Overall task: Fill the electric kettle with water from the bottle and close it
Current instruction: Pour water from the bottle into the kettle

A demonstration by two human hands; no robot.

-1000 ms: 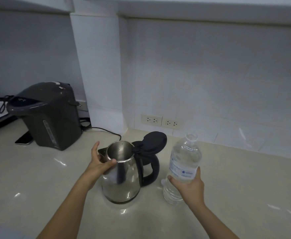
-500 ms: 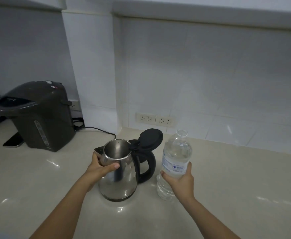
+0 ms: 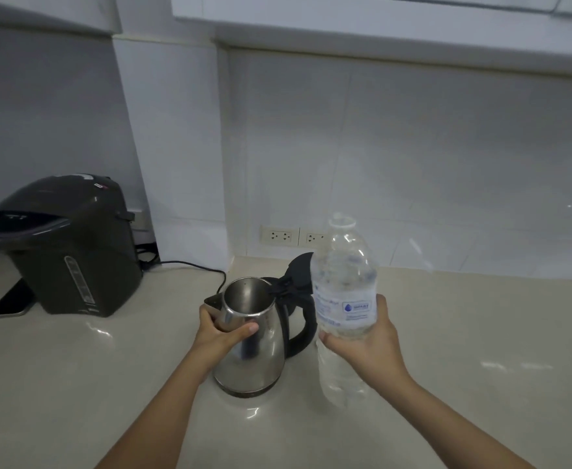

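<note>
A steel electric kettle [image 3: 257, 353] with a black handle stands on the pale counter [image 3: 74, 384], its black lid [image 3: 300, 272] swung up and its mouth open. My left hand [image 3: 222, 333] grips the kettle's upper body near the rim. To the right, my right hand [image 3: 362, 346] holds a clear plastic water bottle [image 3: 345, 282] around its middle, upright, uncapped and raised beside the kettle's handle. The bottle partly hides the lid.
A dark hot-water dispenser [image 3: 64, 245] stands at the back left with a cord [image 3: 190, 265] trailing toward the kettle. A phone [image 3: 10, 302] lies beside the dispenser. Wall sockets [image 3: 281, 235] sit in the tiled wall behind the kettle.
My right hand has lifted the bottle off the counter and brought it closer to the kettle. My left hand stays on the kettle's body.
</note>
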